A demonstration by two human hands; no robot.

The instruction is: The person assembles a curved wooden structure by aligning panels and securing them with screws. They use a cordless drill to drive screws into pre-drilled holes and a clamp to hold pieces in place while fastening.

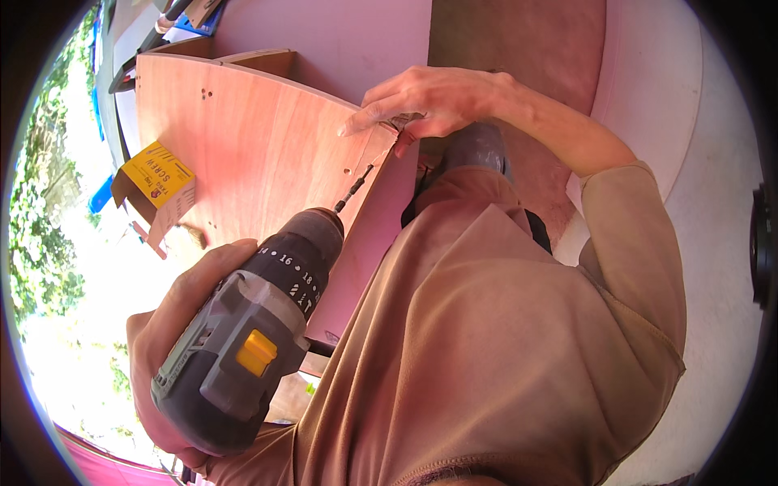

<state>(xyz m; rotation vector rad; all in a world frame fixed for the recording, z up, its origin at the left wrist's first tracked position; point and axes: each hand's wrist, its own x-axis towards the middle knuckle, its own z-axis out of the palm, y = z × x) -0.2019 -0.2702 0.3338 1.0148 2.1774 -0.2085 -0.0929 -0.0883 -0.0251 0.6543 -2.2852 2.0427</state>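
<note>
My left hand (174,308) grips a grey and black cordless drill (259,324) with a yellow switch on top. Its long, slim drill bit (354,188) points up and to the right, over the board's near edge. The tip shows close to a small hole in the light wooden board (259,138); whether it touches the wood I cannot tell. My right hand (429,101) is closed around the board's right corner, thumb and fingers on either side. Part of that corner is hidden by the fingers.
An open yellow cardboard screw box (162,174) lies tilted on the board's left side, with a small brown item (194,236) beside it. Wooden dividers (259,62) stand behind the board. A pale pink panel (348,40) rises beyond. Bright foliage (44,186) is at far left.
</note>
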